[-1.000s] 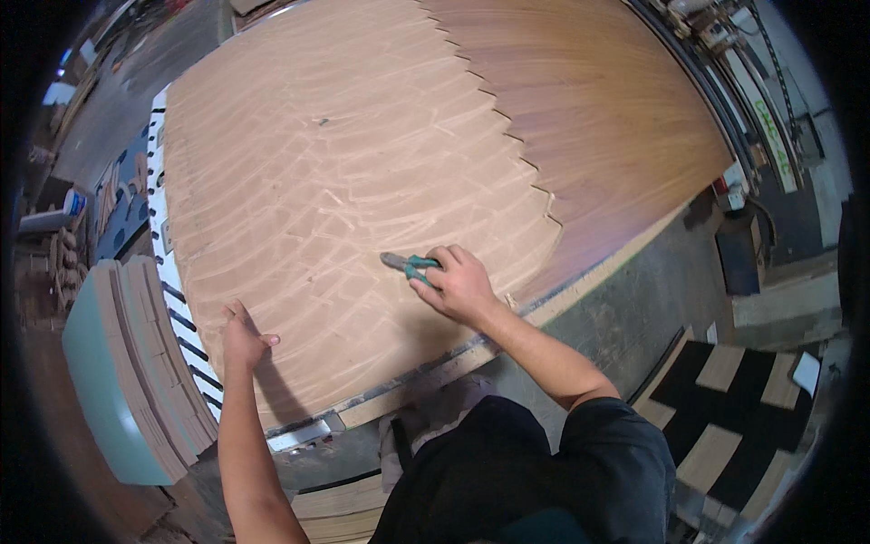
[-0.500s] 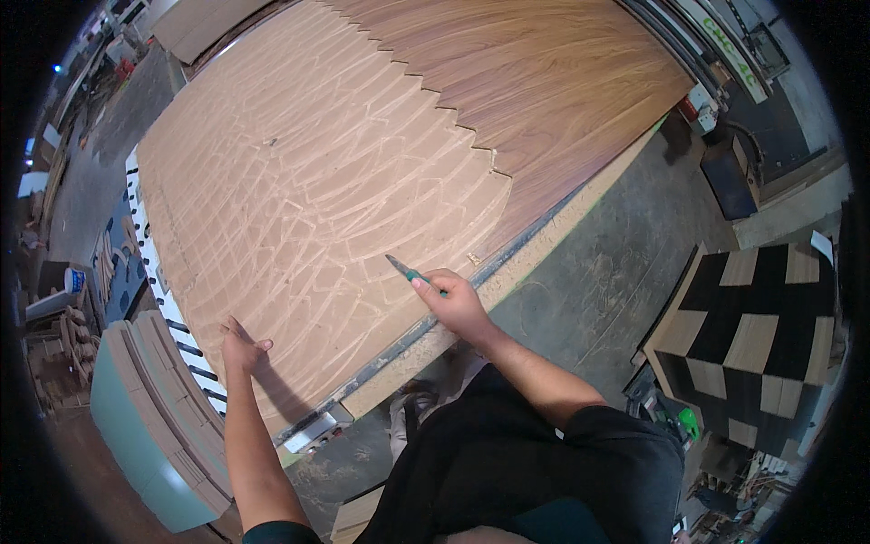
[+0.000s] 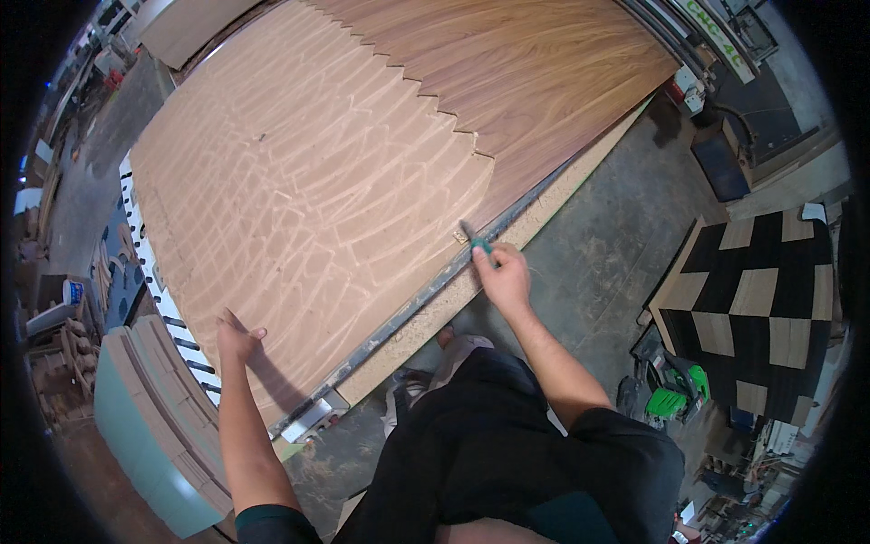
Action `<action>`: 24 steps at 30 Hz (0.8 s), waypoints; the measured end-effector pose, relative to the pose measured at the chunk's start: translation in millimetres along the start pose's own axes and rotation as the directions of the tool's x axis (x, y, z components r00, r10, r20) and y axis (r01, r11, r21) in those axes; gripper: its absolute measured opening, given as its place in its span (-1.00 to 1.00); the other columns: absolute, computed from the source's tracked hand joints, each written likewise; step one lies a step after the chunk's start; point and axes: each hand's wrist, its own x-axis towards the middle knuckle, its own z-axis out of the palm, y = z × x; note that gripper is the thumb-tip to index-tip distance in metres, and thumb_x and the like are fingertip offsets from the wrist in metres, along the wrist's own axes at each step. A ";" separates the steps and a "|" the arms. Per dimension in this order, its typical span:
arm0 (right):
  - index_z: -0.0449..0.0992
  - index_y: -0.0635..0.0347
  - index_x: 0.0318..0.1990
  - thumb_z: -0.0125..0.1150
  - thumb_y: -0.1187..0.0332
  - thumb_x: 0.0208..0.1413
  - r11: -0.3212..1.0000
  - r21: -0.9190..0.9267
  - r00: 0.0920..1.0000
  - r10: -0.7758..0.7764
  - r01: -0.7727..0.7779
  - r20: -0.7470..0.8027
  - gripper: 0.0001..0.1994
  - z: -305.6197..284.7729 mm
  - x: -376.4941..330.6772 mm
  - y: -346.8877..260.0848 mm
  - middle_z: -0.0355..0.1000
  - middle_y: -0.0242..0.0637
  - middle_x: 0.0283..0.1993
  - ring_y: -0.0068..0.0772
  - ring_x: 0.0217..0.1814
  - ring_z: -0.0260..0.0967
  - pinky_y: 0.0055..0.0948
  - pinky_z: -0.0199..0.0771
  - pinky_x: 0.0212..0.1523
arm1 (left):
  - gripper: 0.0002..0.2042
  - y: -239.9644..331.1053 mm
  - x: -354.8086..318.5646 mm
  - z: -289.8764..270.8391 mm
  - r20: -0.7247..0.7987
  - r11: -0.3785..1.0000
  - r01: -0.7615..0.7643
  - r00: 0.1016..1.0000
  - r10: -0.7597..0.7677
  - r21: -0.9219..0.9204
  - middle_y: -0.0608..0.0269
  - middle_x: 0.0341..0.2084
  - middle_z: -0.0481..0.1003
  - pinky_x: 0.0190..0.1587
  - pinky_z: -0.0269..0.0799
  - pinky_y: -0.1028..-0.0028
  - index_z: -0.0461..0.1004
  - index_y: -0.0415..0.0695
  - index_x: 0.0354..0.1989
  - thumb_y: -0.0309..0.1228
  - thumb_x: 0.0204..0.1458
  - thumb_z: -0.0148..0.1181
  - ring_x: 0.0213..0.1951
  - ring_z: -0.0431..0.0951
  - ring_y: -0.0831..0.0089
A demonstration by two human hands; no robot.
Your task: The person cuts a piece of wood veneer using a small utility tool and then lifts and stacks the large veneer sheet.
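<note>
My right hand (image 3: 504, 277) is closed round the green handle of a small knife (image 3: 479, 244). Its dark blade points up and to the left, over the near edge of a large tan board (image 3: 362, 218). Beside the blade lies a small chip (image 3: 459, 238); whether they touch, I cannot tell. Curved and crossing grooves cover the tan surface. A stepped, toothed line divides it from a brown wood-grain part (image 3: 517, 82) at the far right. At the board's left side my left hand (image 3: 238, 339) rests on the surface, fingers stretched out, holding nothing.
A dark metal strip (image 3: 390, 331) runs along the board's near edge. Stacked curved panels (image 3: 149, 426) stand at lower left. To the right are a black-and-tan checkered block (image 3: 743, 308) and a green-and-black machine (image 3: 669, 399) on the grey floor (image 3: 598, 218).
My right hand has carried the knife rightward and away from me, from over the grooves to the board's edge by the small chip. My left hand stays in about the same place.
</note>
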 end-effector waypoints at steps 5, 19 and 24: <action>0.61 0.22 -0.42 0.36 0.08 0.22 0.980 -0.178 0.992 0.067 -0.085 -0.104 -0.64 -3.4 2.6 1.5 0.56 -0.18 -0.04 -0.02 0.06 0.47 -0.07 0.48 0.03 | 0.31 0.3 1.1 0.4 -0.007 1.000 -0.002 1.000 0.002 0.025 -0.48 0.50 -0.02 0.50 0.21 0.23 0.02 -0.32 0.55 -0.23 -0.43 0.78 0.51 0.17 -0.10; 0.64 0.29 -0.39 0.36 0.09 0.24 0.998 0.058 0.991 -0.004 -0.003 0.131 -0.62 14.9 -9.2 -19.0 0.60 -0.08 -0.17 0.00 -0.07 0.56 -0.15 0.53 -0.02 | 0.33 12.9 -7.0 -8.6 0.005 0.999 0.035 0.999 -0.035 0.028 -0.43 0.53 -0.07 0.51 0.20 0.24 0.00 -0.28 0.57 -0.24 -0.44 0.79 0.51 0.18 -0.08; 0.65 0.28 -0.37 0.36 0.07 0.23 0.991 -0.103 0.996 0.079 -0.083 -0.043 -0.62 0.9 7.1 5.4 0.59 -0.14 -0.07 0.01 0.03 0.51 -0.12 0.49 0.08 | 0.33 11.9 -8.5 -6.0 -0.007 0.999 0.039 0.999 -0.039 0.009 -0.44 0.53 -0.06 0.51 0.20 0.25 0.01 -0.29 0.56 -0.25 -0.46 0.79 0.52 0.17 -0.07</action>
